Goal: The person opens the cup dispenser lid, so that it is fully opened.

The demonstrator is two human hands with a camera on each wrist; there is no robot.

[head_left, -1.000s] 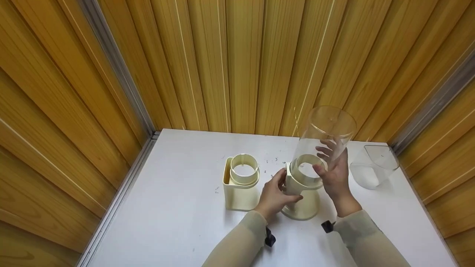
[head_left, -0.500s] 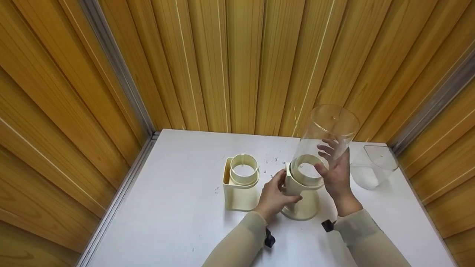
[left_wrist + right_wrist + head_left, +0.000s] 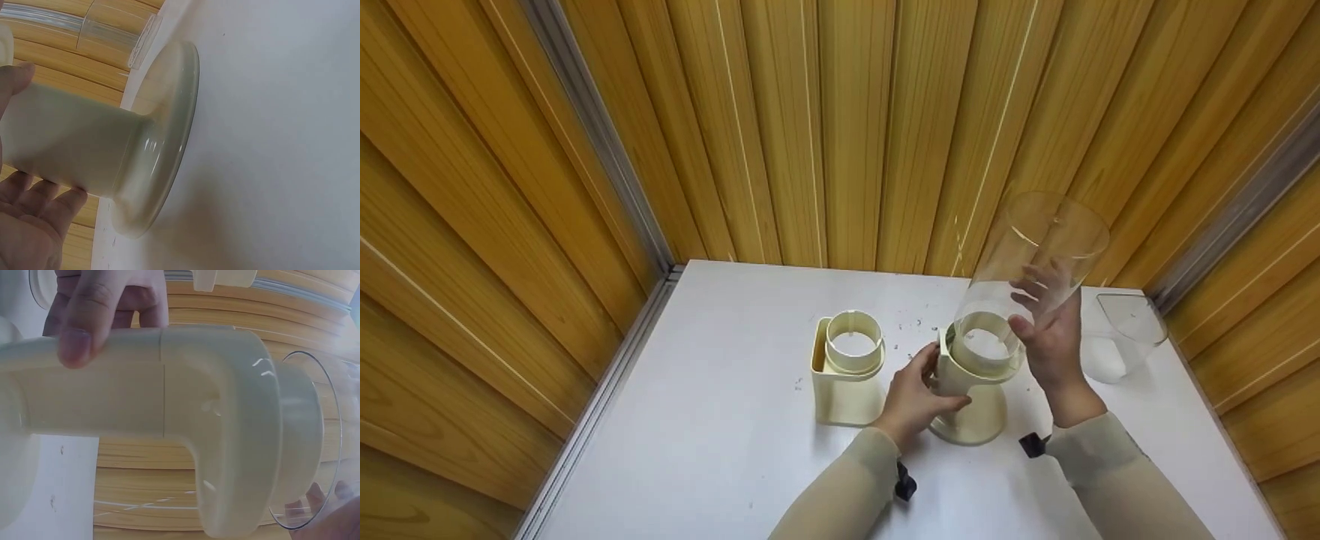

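A cream plastic stand (image 3: 971,427) with a round flared foot and an open ring (image 3: 982,367) on top stands upright on the table. My left hand (image 3: 911,401) grips its column, thumb on the near side; the left wrist view shows fingers (image 3: 39,216) along the column (image 3: 73,143). My right hand (image 3: 1050,345) holds a clear cylinder (image 3: 1027,255), fingers behind it and thumb in front. The cylinder leans up to the right, its lower rim close about the ring's upper edge. In the right wrist view that rim overlaps the ring (image 3: 298,433); whether they touch I cannot tell.
Left of the stand is a second cream piece (image 3: 847,401) with a ring and a side pocket. Another clear container (image 3: 1117,345) lies at the table's right. Small dark specks dot the white table (image 3: 697,435). Wood-panelled walls (image 3: 847,135) enclose it.
My right hand and the clear cylinder have shifted up and to the right, and the cylinder leans more. The left hand and the stand have stayed in place.
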